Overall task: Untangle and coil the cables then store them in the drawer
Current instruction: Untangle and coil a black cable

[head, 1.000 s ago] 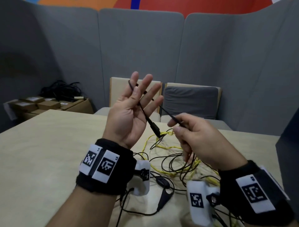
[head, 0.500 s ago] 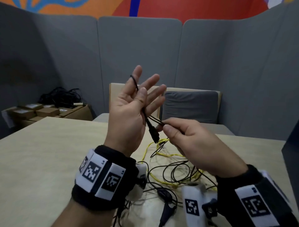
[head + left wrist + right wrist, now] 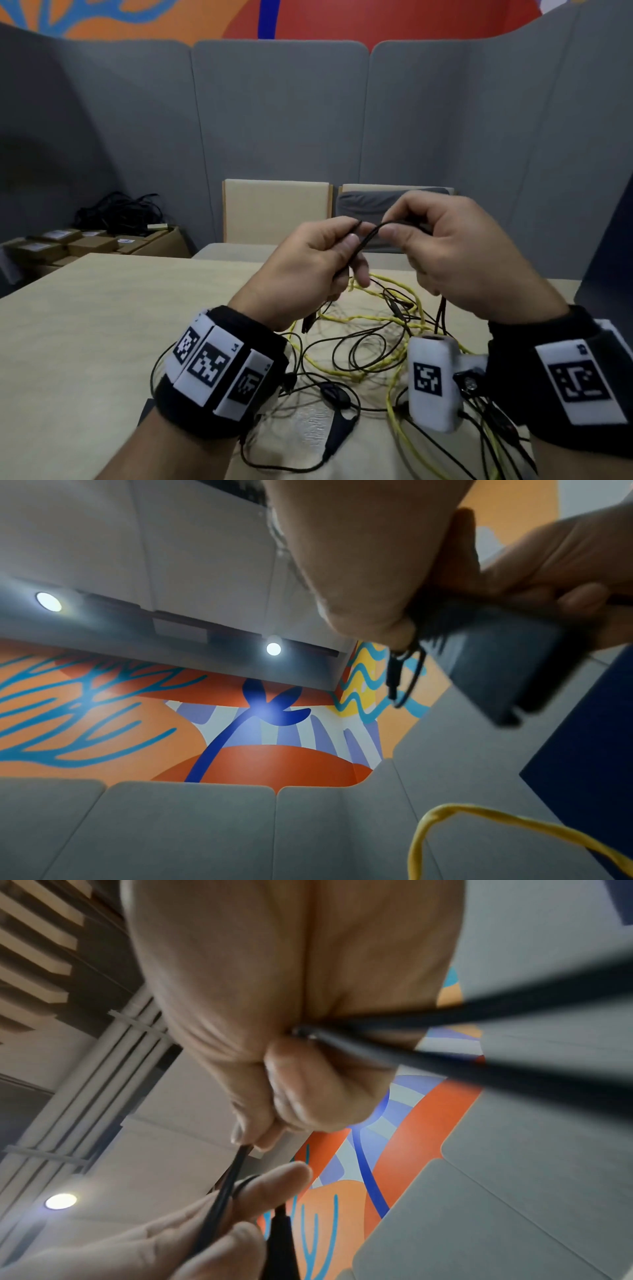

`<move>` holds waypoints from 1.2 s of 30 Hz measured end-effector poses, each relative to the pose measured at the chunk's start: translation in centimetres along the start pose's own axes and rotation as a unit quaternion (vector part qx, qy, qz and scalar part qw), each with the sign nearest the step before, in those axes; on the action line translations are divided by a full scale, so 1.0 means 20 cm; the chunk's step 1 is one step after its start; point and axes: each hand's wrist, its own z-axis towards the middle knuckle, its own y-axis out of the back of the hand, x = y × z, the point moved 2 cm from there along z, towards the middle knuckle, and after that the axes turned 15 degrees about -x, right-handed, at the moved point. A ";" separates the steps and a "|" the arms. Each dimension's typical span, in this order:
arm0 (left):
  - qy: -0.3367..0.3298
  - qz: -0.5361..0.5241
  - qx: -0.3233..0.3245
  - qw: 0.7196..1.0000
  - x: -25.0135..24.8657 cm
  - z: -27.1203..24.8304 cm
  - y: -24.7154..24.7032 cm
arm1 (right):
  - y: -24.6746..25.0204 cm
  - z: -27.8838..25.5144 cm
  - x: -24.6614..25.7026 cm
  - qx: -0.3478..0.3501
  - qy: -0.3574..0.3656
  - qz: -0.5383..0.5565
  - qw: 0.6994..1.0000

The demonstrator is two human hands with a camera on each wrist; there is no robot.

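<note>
Head view: the left hand (image 3: 308,260) and the right hand (image 3: 455,253) are shown raised together above the bench (image 3: 102,325), with a thin black cable (image 3: 356,240) passed between them. Compared with the frames a moment earlier, the left hand is no longer spread open and upright with the cable looped over its fingers; it is now lowered and curled, and the cable is pinched between its thumb and fingers, a short loop being held there. The right hand is closed on the same cable just beside it, thumb against forefinger, and the rest of the cable is seen hanging from below that hand toward the bench. In the right wrist view, the black cable (image 3: 222,1199) is seen running from the right fingertips down across the left fingers (image 3: 267,1185). The remaining tangle, black leads and a yellow cable (image 3: 373,318), is left lying on the bench beneath the hands. The change is judged to mark winding of the first coil as begun; no drawer is visible, so storage is not yet reached.
</note>
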 end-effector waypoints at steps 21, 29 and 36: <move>-0.016 0.090 -0.058 0.994 0.01 0.04 0.16 | 0.04 0.01 -0.04 -0.062 0.012 -0.087 0.994; 0.100 -0.091 0.111 0.985 0.03 -0.01 0.08 | 0.06 0.03 -0.06 -0.192 0.054 -0.093 0.975; 0.147 -0.169 0.222 0.949 0.02 -0.05 0.05 | 0.02 0.03 -0.08 -0.209 0.070 -0.107 0.970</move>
